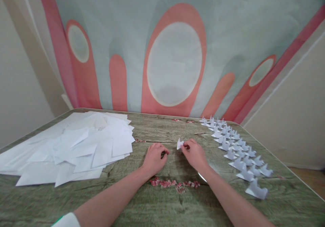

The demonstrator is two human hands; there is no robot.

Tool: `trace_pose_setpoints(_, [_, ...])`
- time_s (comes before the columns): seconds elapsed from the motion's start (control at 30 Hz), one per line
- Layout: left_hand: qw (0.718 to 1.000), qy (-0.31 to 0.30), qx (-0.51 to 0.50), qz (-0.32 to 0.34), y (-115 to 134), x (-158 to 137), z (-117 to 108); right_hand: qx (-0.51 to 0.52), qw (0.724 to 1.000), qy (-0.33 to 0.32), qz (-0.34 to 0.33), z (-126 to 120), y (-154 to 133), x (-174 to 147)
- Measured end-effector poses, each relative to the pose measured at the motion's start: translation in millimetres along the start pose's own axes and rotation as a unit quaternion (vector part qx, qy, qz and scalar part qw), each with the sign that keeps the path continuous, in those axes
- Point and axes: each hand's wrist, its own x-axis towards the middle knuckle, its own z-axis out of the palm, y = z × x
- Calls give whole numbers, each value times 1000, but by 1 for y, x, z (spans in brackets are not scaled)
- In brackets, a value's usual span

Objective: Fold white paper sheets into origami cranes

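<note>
In the head view, my right hand [195,154] pinches a small white folded paper figure [179,143] between thumb and fingertips. The figure has a pointed tip and is held just over the wooden-patterned tabletop. To its left, my left hand [154,157] rests on the table with loosely curved fingers, a gap between thumb and forefinger, and nothing visible in it. Similar folded paper figures [245,173] stand in rows along the right side. A wide heap of loose white paper sheets [111,149] lies on the left.
The table [152,127] has a wood-plank print with pink flower patterns [175,183]. Behind it hangs a grey-green backdrop [134,34] with coral shapes. A shiny, light-coloured object [202,177] shows partly under my right forearm.
</note>
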Motion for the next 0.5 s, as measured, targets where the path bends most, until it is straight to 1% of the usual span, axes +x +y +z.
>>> trace_pose_setpoints(0.13, [1000,-4,2,-3,-1,1,0,-16,995,39,87,-10,47,35])
trace_pose_setpoints(0.27, [1000,-6,10,-2,-1,1,0,-39,979,70,188,-11,87,63])
trace_pose_setpoints(0.37, [1000,-10,13,0,-2,1,0,-51,961,80,258,-7,104,77])
trace_pose_setpoints(0.5, [1000,-9,14,6,-3,1,0,-66,935,89,336,2,115,92])
